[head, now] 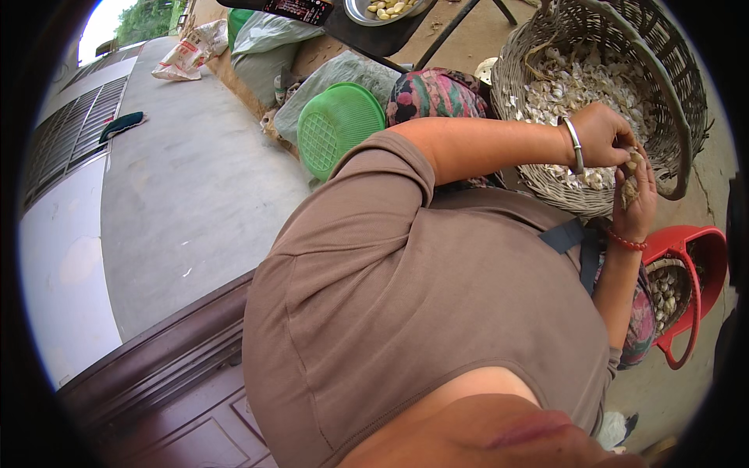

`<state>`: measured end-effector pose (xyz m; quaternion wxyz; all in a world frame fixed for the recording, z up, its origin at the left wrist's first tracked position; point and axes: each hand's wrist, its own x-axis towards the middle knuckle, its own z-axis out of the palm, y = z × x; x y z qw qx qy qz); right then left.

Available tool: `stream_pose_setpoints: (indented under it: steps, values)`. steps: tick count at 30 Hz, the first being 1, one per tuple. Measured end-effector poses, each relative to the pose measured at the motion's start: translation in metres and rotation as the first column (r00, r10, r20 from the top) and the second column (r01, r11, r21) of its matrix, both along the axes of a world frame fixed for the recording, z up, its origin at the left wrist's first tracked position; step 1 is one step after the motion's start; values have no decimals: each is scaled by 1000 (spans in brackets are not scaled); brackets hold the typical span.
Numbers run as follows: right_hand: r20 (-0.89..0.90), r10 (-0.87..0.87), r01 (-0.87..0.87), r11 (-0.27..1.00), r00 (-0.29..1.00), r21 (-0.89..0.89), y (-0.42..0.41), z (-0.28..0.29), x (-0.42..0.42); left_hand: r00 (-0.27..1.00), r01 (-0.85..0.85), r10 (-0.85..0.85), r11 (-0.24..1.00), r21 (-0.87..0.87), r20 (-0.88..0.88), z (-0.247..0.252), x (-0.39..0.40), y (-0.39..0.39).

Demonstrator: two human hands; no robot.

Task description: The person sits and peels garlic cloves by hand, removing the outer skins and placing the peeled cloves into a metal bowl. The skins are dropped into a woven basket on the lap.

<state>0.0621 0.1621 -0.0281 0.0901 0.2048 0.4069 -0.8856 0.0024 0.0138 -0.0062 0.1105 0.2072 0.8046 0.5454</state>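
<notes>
Over the rim of a wicker basket (pixel 591 202), my two hands meet. My left hand (pixel 597 136), with a silver bangle at the wrist, pinches at a pale garlic piece (pixel 634 159) between its thumb and fingers. My right hand (pixel 639 205), wearing red beads, holds the same piece at its fingertips. A dry, brownish garlic piece (pixel 629 193) rests in the right palm. Papery garlic skins (pixel 585 93) lie thick inside the basket. The hands partly hide some of them.
At right, a red plastic basket (pixel 711 263) holds a woven scoop of unpeeled garlic cloves (pixel 665 295). Peeled cloves (pixel 391 8) sit in a metal bowl (pixel 374 22) on a black stool (pixel 380 44). A green plastic basket (pixel 336 128) stands left of my knee, near plastic sacks (pixel 269 32).
</notes>
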Motion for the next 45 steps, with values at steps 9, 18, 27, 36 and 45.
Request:
stream_pose_setpoints:
  steps: [9, 18, 27, 36, 45]
  values:
    - [35, -50, 51, 999, 998, -16, 11, -17, 0, 995, -40, 35, 998, -50, -94, -3, 0, 6]
    - [-55, -32, 26, 994, 998, -109, 7, -5, 1, 767, -174, -109, 914, 368, 633, 3, -7, -3]
    - [-94, -52, 63, 991, 994, 115, -6, 6, 2, 731, -200, -187, 861, 468, 657, 4, -1, -2]
    - [-223, 59, 31, 925, 973, 379, -6, 12, 2, 915, -83, -81, 920, 383, 394, 5, 2, -2]
    - [-523, 276, 283, 596, 806, 751, 3, 0, -8, 968, 63, -100, 985, 161, 231, 12, -7, -8]
